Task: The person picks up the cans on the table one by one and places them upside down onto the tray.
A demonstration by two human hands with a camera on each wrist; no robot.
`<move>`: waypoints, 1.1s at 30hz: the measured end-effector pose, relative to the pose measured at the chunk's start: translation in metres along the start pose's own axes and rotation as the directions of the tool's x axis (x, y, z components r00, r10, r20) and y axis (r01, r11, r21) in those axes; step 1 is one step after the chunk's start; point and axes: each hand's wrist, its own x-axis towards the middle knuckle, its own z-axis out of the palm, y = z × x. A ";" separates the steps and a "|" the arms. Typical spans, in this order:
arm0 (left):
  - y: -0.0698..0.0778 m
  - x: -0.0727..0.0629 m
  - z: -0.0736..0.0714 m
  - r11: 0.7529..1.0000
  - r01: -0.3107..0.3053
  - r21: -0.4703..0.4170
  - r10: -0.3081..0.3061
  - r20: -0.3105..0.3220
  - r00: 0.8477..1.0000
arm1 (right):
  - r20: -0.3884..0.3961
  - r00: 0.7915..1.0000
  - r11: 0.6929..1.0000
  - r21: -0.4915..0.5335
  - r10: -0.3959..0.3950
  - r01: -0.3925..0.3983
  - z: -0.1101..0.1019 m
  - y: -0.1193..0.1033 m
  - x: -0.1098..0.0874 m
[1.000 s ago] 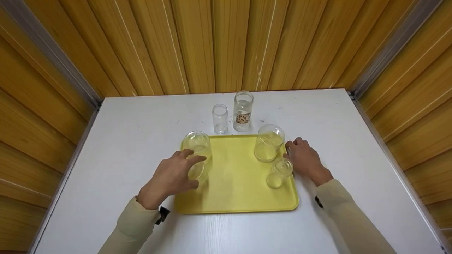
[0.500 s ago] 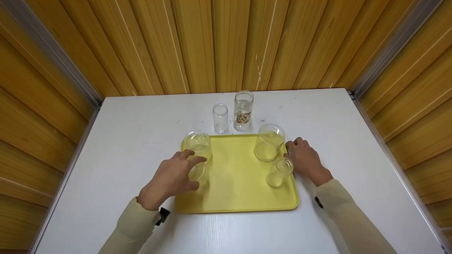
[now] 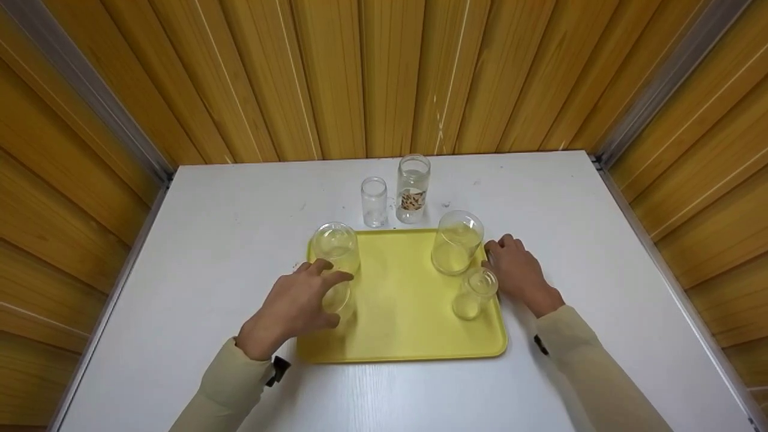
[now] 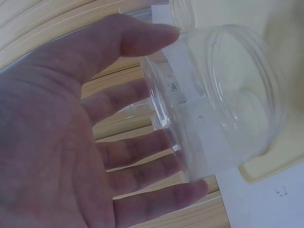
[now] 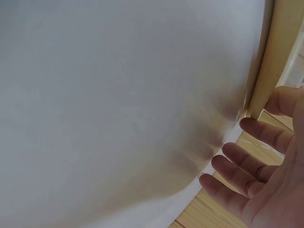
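Note:
A yellow tray (image 3: pixel 396 300) lies on the white table. At its left side my left hand (image 3: pixel 297 303) has thumb and fingers around a clear jar (image 4: pixel 209 114), partly hidden behind the hand in the head view. In the left wrist view the jar's base faces the palm and its threaded mouth the tray. Just beyond stands a wider clear jar (image 3: pixel 336 243). My right hand (image 3: pixel 517 273) pinches the tray's right rim, thumb on top and index fingertip beneath. Near it on the tray are a large clear jar (image 3: pixel 457 246) and a smaller one (image 3: pixel 475 294).
Behind the tray stand a small clear jar (image 3: pixel 374 204) and a taller jar with a patterned label (image 3: pixel 413 200). Wood-look panels (image 3: pixel 384 78) rise behind the table (image 3: pixel 222 240) and along both sides.
My left hand has shifted very slightly nearer and to the right around its jar. My right hand, the tray and the other jars look unmoved.

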 end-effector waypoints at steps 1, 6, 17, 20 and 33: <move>0.000 0.000 0.001 1.000 -0.005 0.001 0.005 -0.002 1.000 | -0.001 1.000 1.000 -0.006 -0.003 0.003 0.000 0.000 0.000; -0.001 0.000 0.004 1.000 -0.022 0.008 0.022 -0.012 1.000 | -0.002 1.000 1.000 -0.025 -0.011 0.011 0.002 0.001 0.000; 0.001 0.000 0.005 1.000 0.001 0.018 -0.001 -0.004 1.000 | 0.019 1.000 1.000 -0.010 0.006 -0.006 -0.001 -0.002 0.000; 0.000 0.001 0.007 1.000 0.001 0.018 -0.001 -0.002 1.000 | 0.019 1.000 1.000 -0.010 0.010 -0.010 -0.001 -0.003 0.000; 0.000 0.001 0.012 0.999 0.005 0.035 -0.005 0.010 1.000 | -0.011 1.000 1.000 -0.001 -0.006 0.006 0.001 -0.003 -0.001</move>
